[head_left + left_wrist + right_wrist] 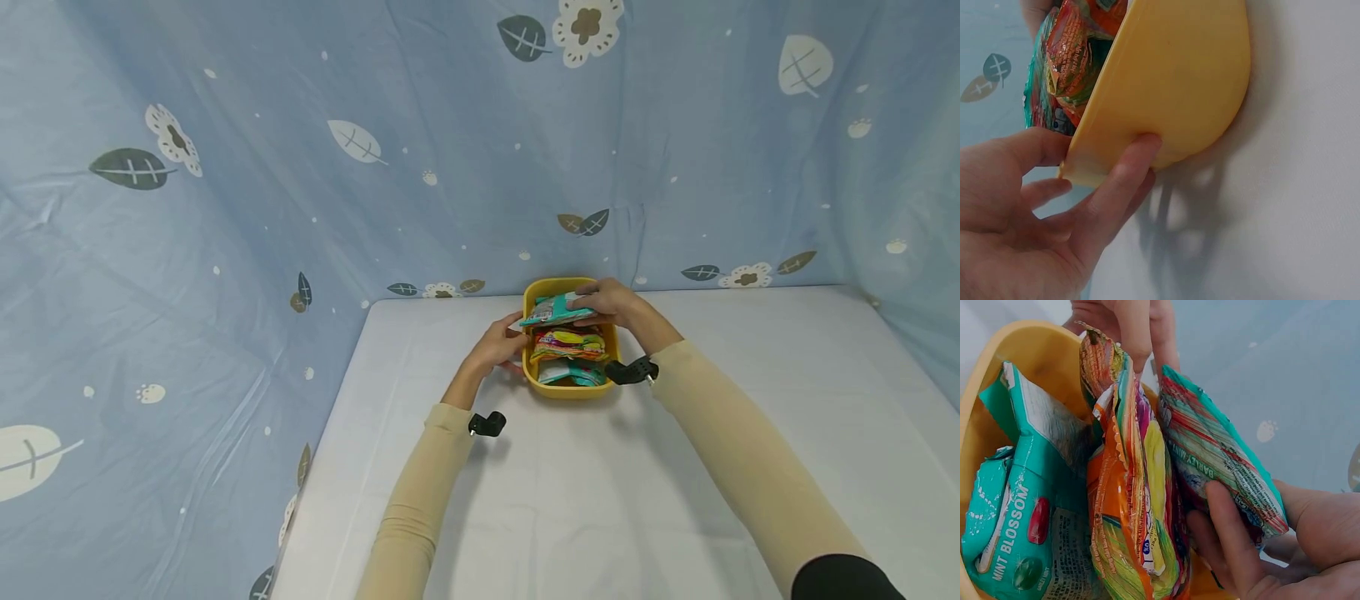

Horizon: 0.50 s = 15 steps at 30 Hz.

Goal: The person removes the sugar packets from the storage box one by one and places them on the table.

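Note:
A yellow plastic bin [572, 392] stands on the white table with candy bags inside. My right hand [611, 302] grips a teal candy bag [553, 310] at the bin's far end; "Barley Mint" shows on it in the right wrist view. On the bin's left side, my left hand [1054, 206] holds the wall, one digit over the rim and other fingers against the outside. A red-orange candy bag [1125, 506] stands upright in the middle. Nearest me in the bin is another teal candy bag [1029, 506], marked "Mint Blossom".
The white-covered table [570, 500] reaches toward me and to both sides of the bin. Close behind the bin hangs a blue patterned curtain [465, 167], which also runs along the left side. A black wrist camera [632, 371] on my right arm overlaps the bin's right edge.

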Each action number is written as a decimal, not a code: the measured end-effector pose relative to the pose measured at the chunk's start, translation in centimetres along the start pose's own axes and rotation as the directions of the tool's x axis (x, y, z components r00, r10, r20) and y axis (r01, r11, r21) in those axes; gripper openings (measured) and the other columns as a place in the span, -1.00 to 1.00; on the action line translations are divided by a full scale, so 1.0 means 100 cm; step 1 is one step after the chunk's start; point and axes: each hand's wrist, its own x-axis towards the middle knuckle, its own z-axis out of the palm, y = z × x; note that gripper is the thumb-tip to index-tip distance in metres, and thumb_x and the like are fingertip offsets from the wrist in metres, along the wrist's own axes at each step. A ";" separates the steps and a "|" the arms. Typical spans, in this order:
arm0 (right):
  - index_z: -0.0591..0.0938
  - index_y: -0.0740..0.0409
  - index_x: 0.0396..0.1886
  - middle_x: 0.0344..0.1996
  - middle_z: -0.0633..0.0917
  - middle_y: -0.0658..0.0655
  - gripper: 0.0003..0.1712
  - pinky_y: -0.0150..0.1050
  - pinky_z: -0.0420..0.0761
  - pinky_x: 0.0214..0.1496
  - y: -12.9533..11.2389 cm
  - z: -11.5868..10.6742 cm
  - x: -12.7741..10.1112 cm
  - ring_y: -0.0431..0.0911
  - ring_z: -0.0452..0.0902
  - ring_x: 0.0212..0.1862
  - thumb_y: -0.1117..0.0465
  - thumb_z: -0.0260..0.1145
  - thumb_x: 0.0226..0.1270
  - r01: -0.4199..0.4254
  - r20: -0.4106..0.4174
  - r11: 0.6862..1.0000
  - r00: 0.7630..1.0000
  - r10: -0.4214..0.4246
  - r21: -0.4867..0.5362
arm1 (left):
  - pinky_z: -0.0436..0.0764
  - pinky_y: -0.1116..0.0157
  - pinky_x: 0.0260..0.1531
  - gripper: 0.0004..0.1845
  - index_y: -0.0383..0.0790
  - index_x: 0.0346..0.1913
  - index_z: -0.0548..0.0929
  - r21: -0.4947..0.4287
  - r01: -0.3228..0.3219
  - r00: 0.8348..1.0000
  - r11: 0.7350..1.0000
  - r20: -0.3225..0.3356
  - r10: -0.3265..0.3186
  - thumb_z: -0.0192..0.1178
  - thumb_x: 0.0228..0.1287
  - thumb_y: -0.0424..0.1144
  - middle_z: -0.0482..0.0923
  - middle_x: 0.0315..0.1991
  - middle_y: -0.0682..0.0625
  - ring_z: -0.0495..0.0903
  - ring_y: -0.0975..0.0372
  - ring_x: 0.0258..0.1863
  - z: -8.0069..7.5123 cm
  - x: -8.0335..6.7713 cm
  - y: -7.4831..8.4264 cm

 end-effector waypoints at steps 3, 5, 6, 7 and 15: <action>0.16 0.32 0.51 0.32 0.35 0.44 -0.23 -0.22 0.74 0.10 0.002 0.000 0.000 -0.18 0.69 -0.31 0.26 0.25 0.41 0.020 -0.014 1.000 1.000 -0.020 -0.002 | 0.80 0.00 -0.31 -0.33 0.02 0.56 0.09 0.010 -0.001 1.000 1.000 0.000 0.001 0.03 0.46 -0.27 0.48 0.20 -0.34 0.72 0.00 -0.15 0.000 -0.001 0.001; 0.18 0.32 0.50 0.31 0.37 0.44 -0.24 -0.20 0.74 0.11 0.002 -0.001 -0.001 -0.19 0.69 -0.31 0.25 0.26 0.40 0.029 -0.024 0.999 0.999 -0.030 -0.013 | 0.80 -0.01 -0.30 -0.33 0.02 0.56 0.10 0.013 -0.002 1.000 1.000 0.000 0.002 0.03 0.46 -0.26 0.48 0.20 -0.34 0.72 0.00 -0.15 0.000 -0.001 0.001; 0.20 0.31 0.50 0.30 0.38 0.43 -0.24 -0.20 0.74 0.11 0.002 -0.001 -0.002 -0.20 0.68 -0.31 0.24 0.26 0.40 0.033 -0.031 0.999 0.999 -0.033 -0.022 | 0.80 -0.02 -0.28 -0.33 0.03 0.56 0.10 0.013 -0.002 1.000 1.000 0.001 0.002 0.04 0.46 -0.26 0.48 0.20 -0.34 0.72 0.00 -0.14 0.000 -0.001 0.001; 0.21 0.31 0.50 0.30 0.39 0.42 -0.25 -0.20 0.74 0.12 0.002 -0.001 -0.002 -0.21 0.68 -0.31 0.23 0.27 0.40 0.035 -0.036 0.999 0.999 -0.037 -0.034 | 0.79 -0.04 -0.27 -0.33 0.03 0.56 0.10 0.014 -0.002 1.000 1.000 0.002 0.002 0.04 0.46 -0.26 0.48 0.20 -0.34 0.72 0.00 -0.14 0.000 -0.002 0.001; 0.20 0.34 0.49 0.34 0.32 0.46 -0.26 -0.13 0.71 0.15 0.000 -0.001 -0.008 -0.15 0.74 -0.28 0.27 0.25 0.40 0.070 -0.043 0.997 0.997 -0.070 -0.018 | 0.75 -0.13 -0.17 -0.32 0.05 0.56 0.08 0.000 0.000 1.000 1.000 0.016 0.000 0.04 0.47 -0.26 0.47 0.22 -0.36 0.70 -0.06 -0.07 -0.001 -0.002 0.002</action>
